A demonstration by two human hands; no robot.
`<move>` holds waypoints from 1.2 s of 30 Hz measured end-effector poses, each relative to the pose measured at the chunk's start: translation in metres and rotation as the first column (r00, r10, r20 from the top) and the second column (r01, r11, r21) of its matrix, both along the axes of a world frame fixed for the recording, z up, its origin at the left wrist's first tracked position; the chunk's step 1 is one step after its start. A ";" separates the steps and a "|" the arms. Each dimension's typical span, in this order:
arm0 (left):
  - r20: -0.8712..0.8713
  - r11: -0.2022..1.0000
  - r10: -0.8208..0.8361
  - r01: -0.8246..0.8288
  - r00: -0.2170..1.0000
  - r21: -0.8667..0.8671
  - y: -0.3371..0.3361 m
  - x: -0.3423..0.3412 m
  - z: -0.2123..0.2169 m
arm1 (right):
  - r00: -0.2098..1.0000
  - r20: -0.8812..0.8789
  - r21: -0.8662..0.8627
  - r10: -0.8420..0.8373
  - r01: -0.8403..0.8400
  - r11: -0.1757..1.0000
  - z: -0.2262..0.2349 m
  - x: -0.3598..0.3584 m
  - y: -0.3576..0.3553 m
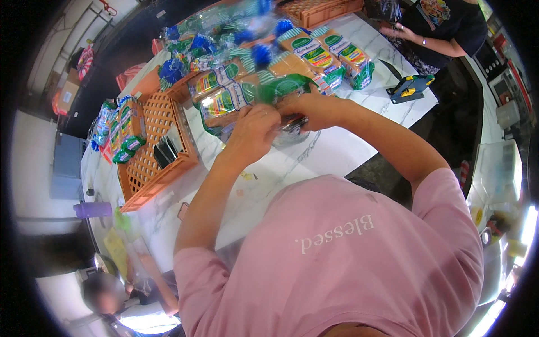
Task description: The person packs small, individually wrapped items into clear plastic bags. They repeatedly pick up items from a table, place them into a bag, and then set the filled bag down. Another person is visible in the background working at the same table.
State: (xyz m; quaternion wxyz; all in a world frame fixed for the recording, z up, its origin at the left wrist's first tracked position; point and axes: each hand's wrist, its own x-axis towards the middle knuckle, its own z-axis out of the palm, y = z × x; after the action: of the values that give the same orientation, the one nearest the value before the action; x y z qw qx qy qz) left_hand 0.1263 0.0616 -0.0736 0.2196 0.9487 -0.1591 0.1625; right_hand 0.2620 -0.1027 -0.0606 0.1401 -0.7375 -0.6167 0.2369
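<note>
My left hand (257, 133) and my right hand (314, 109) meet at the near side of a pile of bagged bread. Both have their fingers closed on a bread bag (287, 85) with green plastic at its end, which is blurred by motion. Some fingertips are hidden, and something dark and shiny shows just below them. Left of my hands lies a bagged sliced loaf (222, 104) with a colourful label. Farther back are another bagged loaf (311, 50) and one more bread loaf (347, 53) at the right of the pile.
An orange plastic crate (188, 163) holding black items stands to the left on the marble-patterned table (337, 151), with a bagged loaf (128, 126) beside it. A black-and-yellow stand (412, 88) sits at the right edge. One person (443, 33) stands far right, another (146, 314) lower left.
</note>
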 end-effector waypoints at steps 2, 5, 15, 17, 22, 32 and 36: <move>-0.280 0.998 0.063 -0.055 0.958 0.037 -0.004 0.000 0.019 | 0.998 0.057 -0.004 0.017 -0.017 1.000 -0.001 -0.008 -0.002; -0.326 0.989 0.136 -0.109 0.935 0.102 -0.015 0.000 0.058 | 0.992 0.128 0.076 0.018 -0.028 0.997 -0.007 -0.013 -0.005; -0.039 0.868 0.146 -0.109 0.988 0.484 0.050 0.004 0.089 | 0.985 0.173 0.162 -0.013 -0.015 0.987 0.053 0.013 -0.025; 0.098 0.877 0.091 -0.127 0.991 0.464 0.041 0.002 0.113 | 0.981 0.193 0.278 -0.004 -0.051 0.959 0.076 0.023 -0.037; 0.209 0.899 0.103 -0.181 0.973 0.399 0.019 -0.024 0.164 | 0.916 0.383 0.495 0.116 -0.310 0.812 0.153 0.005 -0.065; -0.050 0.950 -0.141 0.149 0.989 0.276 -0.023 -0.048 0.135 | 0.845 -0.403 0.397 0.353 -0.186 0.899 0.120 -0.037 -0.060; -0.068 0.959 -0.160 0.171 0.985 0.226 -0.026 -0.051 0.137 | 0.944 0.252 0.047 0.212 -0.231 0.972 0.040 -0.053 -0.057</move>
State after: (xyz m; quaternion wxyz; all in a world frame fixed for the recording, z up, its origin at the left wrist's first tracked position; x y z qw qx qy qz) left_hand 0.0751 0.0355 0.0634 0.1245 0.9548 -0.2503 0.1005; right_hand 0.2092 -0.1600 -0.0205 0.0631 -0.6812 -0.7168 0.1348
